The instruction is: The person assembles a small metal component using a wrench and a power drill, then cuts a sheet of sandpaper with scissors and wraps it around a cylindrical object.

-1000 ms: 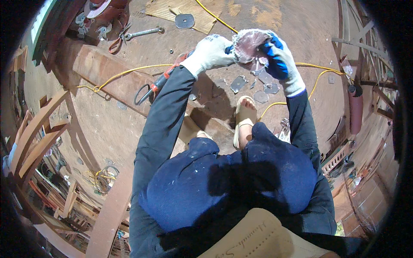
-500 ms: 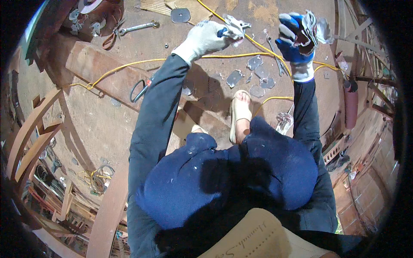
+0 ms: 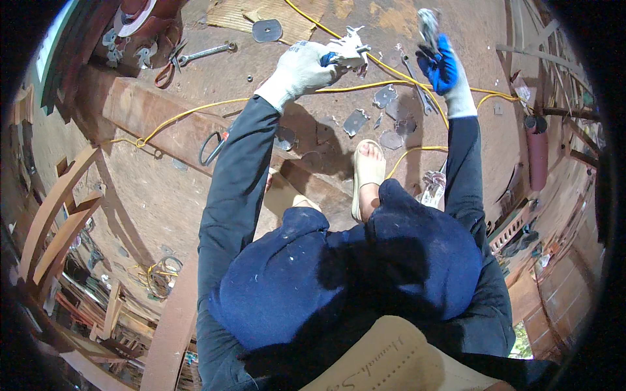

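My left hand, in a white glove with blue on the fingers, is closed round a small bundle of ragged white strips with a short metal shaft poking out of it. To the right, my right hand wears a matching glove with a blue palm. Its fingers curl against a crumpled grey strip, blurred at its upper end. The hands are apart, raised over the floor. Below them lie several dark rounded plates with torn edges, and an open-ended wrench lies close to my right hand.
A yellow cord crosses the floor beneath both hands. Another wrench and a red-handled tool lie at the upper left, near a wooden plank. A dark plate rests beside cardboard. A reddish-brown roll stands at the right.
My right hand has turned, and the grey strip now points up and away from the palm. My left hand has shifted slightly down and left with the bundle still in it.
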Tool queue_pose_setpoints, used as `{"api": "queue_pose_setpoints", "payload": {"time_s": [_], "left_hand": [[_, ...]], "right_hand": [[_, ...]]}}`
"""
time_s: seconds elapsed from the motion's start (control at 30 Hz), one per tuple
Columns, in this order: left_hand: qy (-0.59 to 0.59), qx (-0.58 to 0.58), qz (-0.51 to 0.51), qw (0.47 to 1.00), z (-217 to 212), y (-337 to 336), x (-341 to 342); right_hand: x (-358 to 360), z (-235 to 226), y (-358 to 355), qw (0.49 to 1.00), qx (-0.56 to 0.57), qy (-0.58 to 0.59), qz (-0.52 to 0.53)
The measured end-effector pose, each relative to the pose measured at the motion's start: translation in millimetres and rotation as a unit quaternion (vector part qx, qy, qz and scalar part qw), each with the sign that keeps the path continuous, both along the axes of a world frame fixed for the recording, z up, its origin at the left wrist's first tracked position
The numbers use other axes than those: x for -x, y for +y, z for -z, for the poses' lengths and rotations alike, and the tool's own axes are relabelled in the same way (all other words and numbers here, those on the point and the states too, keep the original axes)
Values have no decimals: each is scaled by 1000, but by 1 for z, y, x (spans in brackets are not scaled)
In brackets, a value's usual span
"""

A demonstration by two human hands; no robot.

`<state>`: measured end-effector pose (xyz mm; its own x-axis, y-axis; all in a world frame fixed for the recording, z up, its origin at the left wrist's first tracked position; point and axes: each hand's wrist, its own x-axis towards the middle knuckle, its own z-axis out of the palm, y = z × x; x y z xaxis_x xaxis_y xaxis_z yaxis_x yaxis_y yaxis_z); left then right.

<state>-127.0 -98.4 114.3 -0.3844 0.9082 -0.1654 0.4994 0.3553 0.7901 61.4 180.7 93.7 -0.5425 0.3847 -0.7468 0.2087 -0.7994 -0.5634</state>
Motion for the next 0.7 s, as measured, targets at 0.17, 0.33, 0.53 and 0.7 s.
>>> {"api": "queue_pose_setpoints", "payload": {"time_s": [0.17, 0.33, 0.53, 0.7], "left_hand": [[4, -3, 8, 1000, 2, 0, -1], [69, -47, 28, 996, 15, -8, 1], [-57, 69, -24, 996, -17, -2, -3], [-12, 34, 6, 999, -6, -1, -5]], "right_hand": [[23, -44, -77, 923, -275, 63, -263], [46, -99, -146, 682, -645, 117, -324], [32, -113, -128, 565, -761, 115, -298], [35, -111, -122, 491, -827, 151, -227]]}}
